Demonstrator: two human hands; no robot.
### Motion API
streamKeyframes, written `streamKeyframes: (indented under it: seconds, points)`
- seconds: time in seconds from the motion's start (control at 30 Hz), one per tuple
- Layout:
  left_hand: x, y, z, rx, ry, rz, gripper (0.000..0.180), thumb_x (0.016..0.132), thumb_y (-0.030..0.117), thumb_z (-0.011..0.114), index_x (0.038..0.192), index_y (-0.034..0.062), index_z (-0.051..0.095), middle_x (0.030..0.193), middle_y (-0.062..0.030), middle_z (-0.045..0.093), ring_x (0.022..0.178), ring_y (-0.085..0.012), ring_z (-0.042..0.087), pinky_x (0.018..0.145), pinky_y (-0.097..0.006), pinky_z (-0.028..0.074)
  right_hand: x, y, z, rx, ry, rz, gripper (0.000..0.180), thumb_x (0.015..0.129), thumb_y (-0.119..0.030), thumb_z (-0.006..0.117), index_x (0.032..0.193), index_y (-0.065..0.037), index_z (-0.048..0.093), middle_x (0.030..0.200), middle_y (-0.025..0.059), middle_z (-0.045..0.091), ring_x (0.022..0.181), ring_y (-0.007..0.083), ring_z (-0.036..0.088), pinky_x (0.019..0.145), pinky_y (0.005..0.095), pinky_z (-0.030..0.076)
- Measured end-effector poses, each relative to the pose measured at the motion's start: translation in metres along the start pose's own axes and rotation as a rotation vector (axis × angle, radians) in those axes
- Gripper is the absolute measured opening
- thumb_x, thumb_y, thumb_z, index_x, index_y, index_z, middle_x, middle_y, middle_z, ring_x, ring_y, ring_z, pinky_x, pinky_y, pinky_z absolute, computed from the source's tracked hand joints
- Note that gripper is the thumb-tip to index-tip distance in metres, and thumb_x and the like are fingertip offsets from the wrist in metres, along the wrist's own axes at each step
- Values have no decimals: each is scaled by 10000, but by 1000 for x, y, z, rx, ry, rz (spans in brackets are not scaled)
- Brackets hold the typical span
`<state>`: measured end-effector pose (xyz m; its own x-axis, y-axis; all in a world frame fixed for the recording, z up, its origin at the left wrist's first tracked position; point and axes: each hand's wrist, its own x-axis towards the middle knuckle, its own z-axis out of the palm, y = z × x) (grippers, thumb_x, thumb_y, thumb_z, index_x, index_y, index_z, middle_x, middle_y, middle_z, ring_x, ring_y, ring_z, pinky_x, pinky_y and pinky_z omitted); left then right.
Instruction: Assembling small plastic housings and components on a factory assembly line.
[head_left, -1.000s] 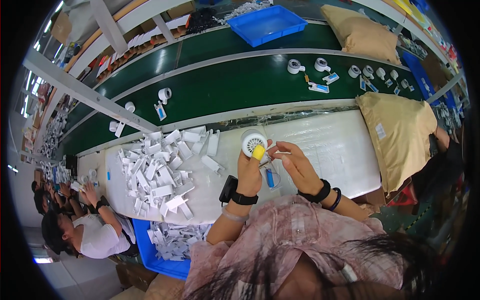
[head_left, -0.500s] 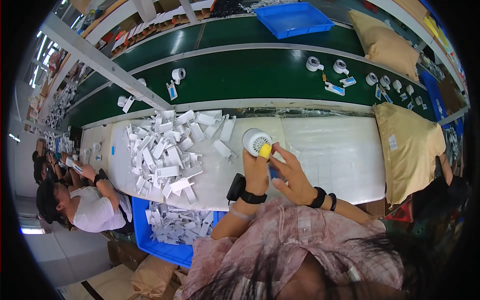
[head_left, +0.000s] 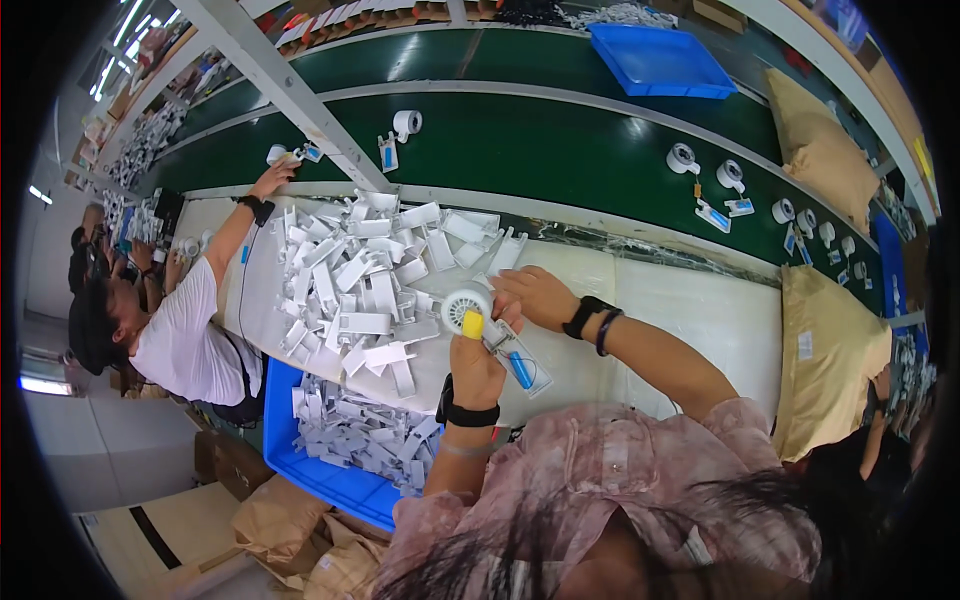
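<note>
A small white handheld fan (head_left: pixel 464 304) with a round grille is in my left hand (head_left: pixel 478 372). The thumb, in a yellow finger cover (head_left: pixel 473 325), presses on the grille, and the other fingers wrap behind the head. Its uncovered handle hangs to the right, showing a blue battery (head_left: pixel 520 370). My right hand (head_left: pixel 543 297) is just beyond the fan, fingers stretched left; its fingertips are partly hidden. Nearest to them is a white handle shell (head_left: pixel 507 252) at the right edge of a pile of similar shells (head_left: pixel 355 280).
Past the worktop (head_left: pixel 690 310) runs a green conveyor belt (head_left: pixel 540 135) carrying several fans. A white post (head_left: pixel 290 95) stands at the left. A blue bin (head_left: pixel 285 425) of white parts sits below the pile. A co-worker's hand (head_left: pixel 272 178) reaches onto the belt. A brown paper bag (head_left: pixel 825 360) stands right.
My view has turned. My left hand has brought the fan left and down, so its handle and battery show. My right hand has left the grille, reaching past it. The co-worker's arm has stretched to the belt.
</note>
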<state>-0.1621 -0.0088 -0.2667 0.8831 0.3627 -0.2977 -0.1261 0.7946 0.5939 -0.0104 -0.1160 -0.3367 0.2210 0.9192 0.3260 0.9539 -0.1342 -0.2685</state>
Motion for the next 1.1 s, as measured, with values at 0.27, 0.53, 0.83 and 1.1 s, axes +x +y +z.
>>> streamKeyframes:
  seconds: [0.27,0.53,0.83,1.1]
  points:
    - [9,27,-22,10,269,79,441,984,354,525,1286,36,487,1241,-142,581,1104,-263,594,965,-401,495,33,17,44,-207,-284,-267,304,790,-184,597,1086,-116,620,1231,88,581,1289,271,447,1094,434,333]
    - [19,39,-23,3,282,177,448,968,318,554,1296,24,469,1240,-170,579,1073,-289,622,934,-419,518,-1,-12,4,-261,-481,-121,70,784,-145,570,774,-106,627,934,74,613,991,241,574,915,385,418]
    - [9,28,-13,-28,277,153,459,966,314,560,1303,23,449,1250,-179,572,1076,-301,623,914,-406,524,-85,13,-33,222,-353,332,218,785,-107,598,984,-20,586,855,151,629,761,326,634,675,448,514]
    - [7,-2,22,-15,125,60,408,973,257,562,1288,24,447,1248,-181,579,1084,-314,620,919,-399,520,-99,-34,-83,1349,-81,1114,456,962,-398,548,1178,-3,474,747,66,569,475,110,518,427,249,441]
